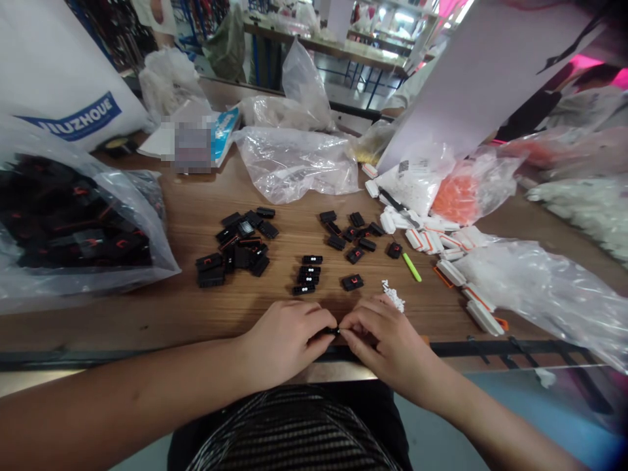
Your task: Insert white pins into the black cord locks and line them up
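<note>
A small black plastic piece (335, 331) is pinched between the fingers (321, 320) of my left hand (279, 340) and right hand (383, 333), close to the bench's (167, 320) front edge, with black plastic blocks (308, 273) just ahead.

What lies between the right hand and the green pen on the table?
In the head view, a small heap of white plastic bits lies there, on the wooden table, just beyond the right hand and short of the green pen.
</note>
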### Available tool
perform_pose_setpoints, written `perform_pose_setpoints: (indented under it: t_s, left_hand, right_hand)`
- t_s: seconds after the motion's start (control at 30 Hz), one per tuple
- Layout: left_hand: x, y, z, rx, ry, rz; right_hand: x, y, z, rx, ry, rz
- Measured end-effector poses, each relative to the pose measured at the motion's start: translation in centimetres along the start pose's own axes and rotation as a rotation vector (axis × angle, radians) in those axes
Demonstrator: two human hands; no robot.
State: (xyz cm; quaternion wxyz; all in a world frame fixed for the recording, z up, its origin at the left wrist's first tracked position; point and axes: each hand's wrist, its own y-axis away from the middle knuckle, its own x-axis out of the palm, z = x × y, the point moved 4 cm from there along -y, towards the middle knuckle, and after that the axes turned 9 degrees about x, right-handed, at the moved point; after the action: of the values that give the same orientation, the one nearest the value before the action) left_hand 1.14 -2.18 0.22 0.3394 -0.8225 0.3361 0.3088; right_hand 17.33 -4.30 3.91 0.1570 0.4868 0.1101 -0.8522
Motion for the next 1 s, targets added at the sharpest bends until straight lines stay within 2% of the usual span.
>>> perform_pose_setpoints:
  t_s: [0.23,0.43,0.67,0.77,0.87,0.93,1.0]
  left_hand:
    - [0.0,-0.2,-0.1,-0.028,0.001,0.021]
    - [0.1,-0.1,0.2,-0.044,0.004,0.002]
    - [-0.2,-0.2,-0.1,-0.036,0.022,-0.019]
    - [-0.2,-0.2,-0.1,-0.016,0.024,-0.039]
    - [-0.1,-0.1,0.0,-0.004,0.014,-0.058]
    - [-0.1,-0.1,0.1,-0.003,0.014,-0.063]
    - [0.0,-0.1,0.2,-0.001,0.016,-0.066]
  right_hand:
    - [0.4,0.1,0.8,-0.086,0.189,0.047]
    - [0.2,1.0,0.6,-0.120,0.129,-0.066]
    - [0.4,1.6,0.9,-0.113,0.149,-0.070]
    - [-1.0,1.0,-1.1,-0.054,0.084,-0.087]
    - [-3.7,0.1,-5.5,0.165,0.130,-0.255]
    - [-4.7,-0.5,-8.4,0.275,0.172,-0.211]
    - [-5.0,-1.0,-10.4,0.341,0.099,-0.118]
